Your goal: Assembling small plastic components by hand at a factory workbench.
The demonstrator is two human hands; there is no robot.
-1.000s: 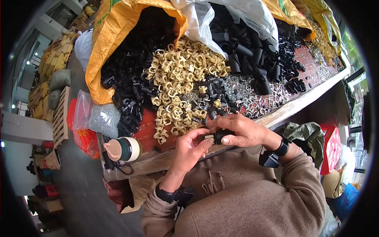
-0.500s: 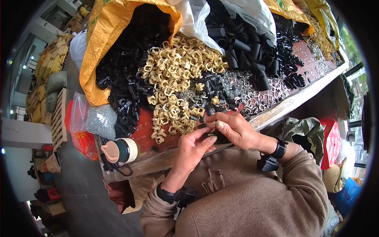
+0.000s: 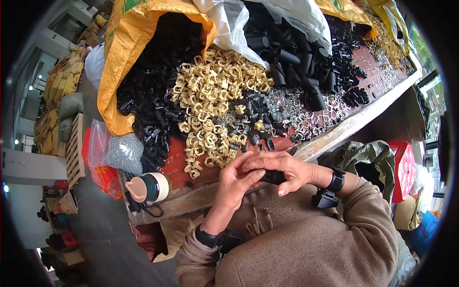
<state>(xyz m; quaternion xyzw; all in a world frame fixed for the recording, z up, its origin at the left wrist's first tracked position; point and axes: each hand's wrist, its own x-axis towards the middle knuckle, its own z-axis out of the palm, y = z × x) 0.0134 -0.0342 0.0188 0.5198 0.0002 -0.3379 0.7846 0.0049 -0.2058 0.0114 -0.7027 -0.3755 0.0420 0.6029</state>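
Observation:
My two hands meet above the front edge of the table. My left hand [image 3: 233,184] has its thumb and fingers closed round a small black part [image 3: 274,178], mostly covered by the hands. Its exact kind does not show. My right hand [image 3: 287,171] lies across the fingertips of the left, its fingers stretched out and its thumb held apart. Just beyond the hands is a heap of cream-coloured plastic clips [image 3: 210,138]. Small black pieces [image 3: 253,115] and bent metal wire clips [image 3: 319,117] lie to its right.
An orange sack [image 3: 112,95] spills black fittings [image 3: 155,119] at the left. Black tubes [image 3: 289,56] lie by a white bag [image 3: 234,28]. On the near left corner stand a bottle with a pink lid [image 3: 137,189] and a clear bag of small metal parts [image 3: 125,152]. A wooden rail [image 3: 356,125] edges the table.
My right fingers have moved left over the left hand's fingertips, and the right thumb has swung down, away from the pinch. The whole view has shifted slightly.

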